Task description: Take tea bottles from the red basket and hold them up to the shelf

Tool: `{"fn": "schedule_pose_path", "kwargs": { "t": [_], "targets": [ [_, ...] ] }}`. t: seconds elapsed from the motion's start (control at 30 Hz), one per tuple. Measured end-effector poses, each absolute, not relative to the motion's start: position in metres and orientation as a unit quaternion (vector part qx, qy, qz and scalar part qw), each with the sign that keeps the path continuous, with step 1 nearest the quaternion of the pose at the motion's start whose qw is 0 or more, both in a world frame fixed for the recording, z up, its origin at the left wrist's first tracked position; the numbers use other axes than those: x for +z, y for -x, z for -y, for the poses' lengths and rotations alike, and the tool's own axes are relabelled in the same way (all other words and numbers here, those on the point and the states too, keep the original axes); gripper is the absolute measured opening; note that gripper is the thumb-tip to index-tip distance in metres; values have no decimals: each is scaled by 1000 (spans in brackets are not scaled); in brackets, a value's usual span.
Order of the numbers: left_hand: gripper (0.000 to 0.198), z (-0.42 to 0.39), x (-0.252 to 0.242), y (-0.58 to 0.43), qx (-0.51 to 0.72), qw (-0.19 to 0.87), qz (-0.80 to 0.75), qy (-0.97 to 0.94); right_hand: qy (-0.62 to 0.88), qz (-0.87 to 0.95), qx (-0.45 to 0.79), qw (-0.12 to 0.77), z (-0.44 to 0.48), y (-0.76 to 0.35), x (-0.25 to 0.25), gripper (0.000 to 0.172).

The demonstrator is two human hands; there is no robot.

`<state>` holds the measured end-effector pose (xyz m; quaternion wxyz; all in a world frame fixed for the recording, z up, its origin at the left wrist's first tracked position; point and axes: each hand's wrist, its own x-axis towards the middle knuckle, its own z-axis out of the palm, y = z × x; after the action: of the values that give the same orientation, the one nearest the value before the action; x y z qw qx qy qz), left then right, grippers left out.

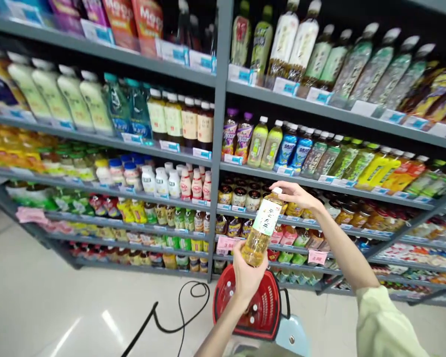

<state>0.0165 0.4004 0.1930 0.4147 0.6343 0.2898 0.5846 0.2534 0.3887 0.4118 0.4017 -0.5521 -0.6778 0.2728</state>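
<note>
A clear plastic drink bottle with a white cap, a pale label and amber liquid is held tilted in front of the shelves, its cap end pointing up and to the right. My left hand is wrapped round its lower end. At the top, my right hand has its fingers at the neck, just beside the cap; part of this grip is hidden behind the bottle. Below the left hand, a red shopping basket stands on the floor.
Grey shelves full of bottled drinks rise in front, with price tags along their edges. Pink price signs stick out lower down. A black cable lies looped on the pale floor, left of the basket. A light blue object sits beside the basket.
</note>
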Motion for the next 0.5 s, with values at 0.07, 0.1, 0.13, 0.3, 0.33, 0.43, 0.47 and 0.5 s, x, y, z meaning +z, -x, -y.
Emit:
{"fn": "schedule_pose_path", "kwargs": {
  "t": [0.07, 0.1, 0.13, 0.3, 0.33, 0.43, 0.47, 0.5],
  "targets": [
    [58, -400, 205, -17, 602, 391, -267, -642, 541, 682, 268, 412, -388, -251, 424, 41],
    [58, -401, 210, -17, 613, 381, -255, -644, 536, 683, 271, 416, -386, -249, 429, 42],
    [57, -402, 215, -17, 624, 375, -244, -641, 533, 682, 274, 419, -384, -247, 434, 43],
    [59, -403, 233, -10, 503, 645, -162, -552, 582, 652, 228, 429, -375, -233, 451, 46],
    [58, -402, 235, -9, 437, 735, -123, -504, 599, 642, 206, 432, -375, -229, 453, 45],
    [65, -401, 234, -11, 261, 908, -13, -326, 631, 625, 138, 438, -378, -216, 456, 51],
    [67, -401, 232, -13, 215, 938, 14, -272, 637, 625, 119, 435, -380, -212, 457, 54],
    [67, -400, 230, -14, 177, 958, 38, -222, 642, 627, 103, 430, -382, -208, 458, 57]
  ]
}}
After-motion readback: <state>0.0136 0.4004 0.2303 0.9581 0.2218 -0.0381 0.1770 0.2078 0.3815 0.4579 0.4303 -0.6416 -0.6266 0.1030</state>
